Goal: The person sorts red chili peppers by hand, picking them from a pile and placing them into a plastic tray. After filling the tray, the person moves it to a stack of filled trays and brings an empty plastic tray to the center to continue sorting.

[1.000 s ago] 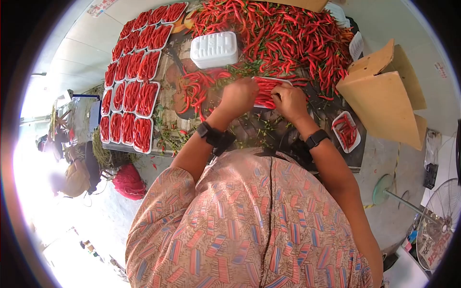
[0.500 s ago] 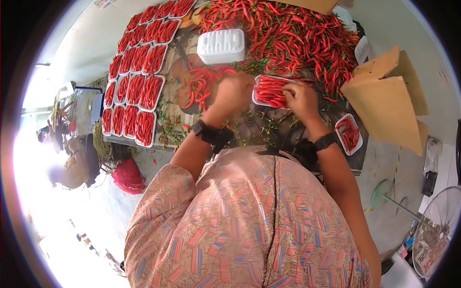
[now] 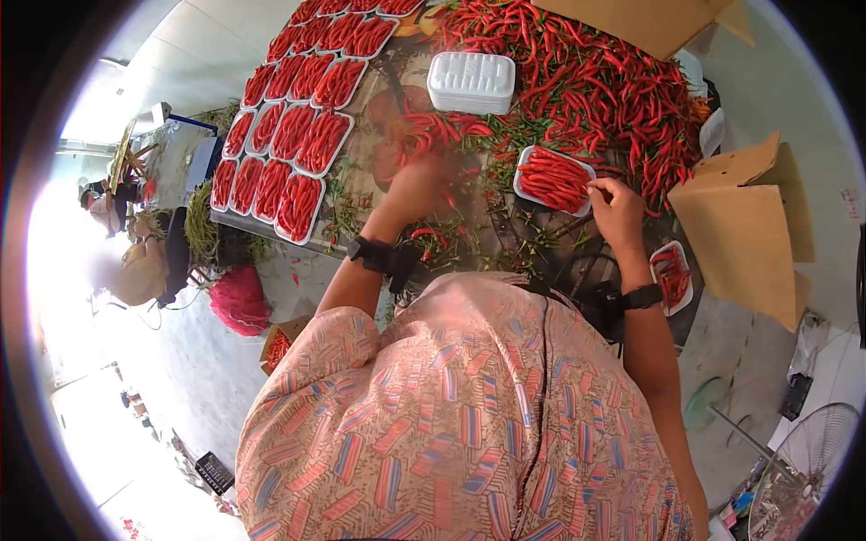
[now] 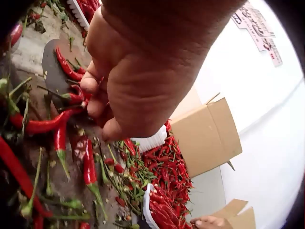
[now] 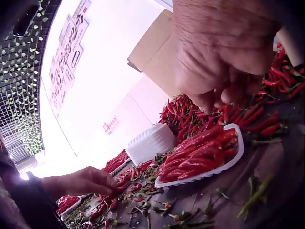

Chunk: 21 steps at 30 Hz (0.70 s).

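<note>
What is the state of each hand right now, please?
Left hand: curled at loose, slender red chillies; whether it holds any cannot be told.
Right hand: curled beside the nearest filled white rectangular tray; holding cannot be told.

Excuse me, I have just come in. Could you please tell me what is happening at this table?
A person seems to be packing red chillies at a table. The left hand is at a loose pile of chillies; whether its fingers grip one is unclear. The right hand is at the edge of a white tray full of chillies. Filled trays stand in rows to the person's left.
</note>
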Each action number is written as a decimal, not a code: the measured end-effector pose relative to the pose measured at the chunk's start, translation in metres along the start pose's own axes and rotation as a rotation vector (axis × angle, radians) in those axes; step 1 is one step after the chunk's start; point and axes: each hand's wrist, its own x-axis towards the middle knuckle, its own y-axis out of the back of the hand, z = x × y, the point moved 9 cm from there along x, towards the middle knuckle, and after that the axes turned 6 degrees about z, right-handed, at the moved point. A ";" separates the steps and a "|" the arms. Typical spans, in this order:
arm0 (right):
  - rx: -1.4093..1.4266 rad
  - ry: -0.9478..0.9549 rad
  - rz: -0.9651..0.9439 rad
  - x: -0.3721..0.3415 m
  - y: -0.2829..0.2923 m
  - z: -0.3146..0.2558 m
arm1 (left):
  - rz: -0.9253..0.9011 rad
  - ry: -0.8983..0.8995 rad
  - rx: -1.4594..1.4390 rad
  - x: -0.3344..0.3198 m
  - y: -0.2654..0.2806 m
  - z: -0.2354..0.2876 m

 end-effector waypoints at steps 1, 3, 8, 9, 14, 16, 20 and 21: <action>0.003 0.013 -0.029 -0.001 -0.003 -0.004 | 0.020 -0.104 0.002 -0.002 -0.004 0.007; 0.034 0.019 -0.065 -0.005 -0.005 -0.014 | 0.041 -0.210 0.001 -0.004 -0.008 0.014; 0.044 0.036 -0.103 -0.008 -0.007 -0.018 | -0.094 -0.191 0.111 -0.002 -0.017 0.016; 0.070 0.025 -0.125 -0.010 -0.009 -0.021 | -0.095 -0.201 0.109 0.000 -0.018 0.020; 0.131 0.046 -0.220 -0.005 -0.024 -0.046 | -0.142 -0.123 -0.206 0.020 -0.015 0.048; 0.339 0.015 -0.330 -0.004 -0.032 -0.073 | -0.149 -0.114 -0.290 0.026 -0.014 0.071; 0.394 0.027 -0.395 0.000 -0.050 -0.081 | -0.155 -0.130 -0.469 0.031 -0.009 0.100; 0.395 0.024 -0.404 0.002 -0.052 -0.082 | -0.155 -0.120 -0.472 0.030 -0.009 0.098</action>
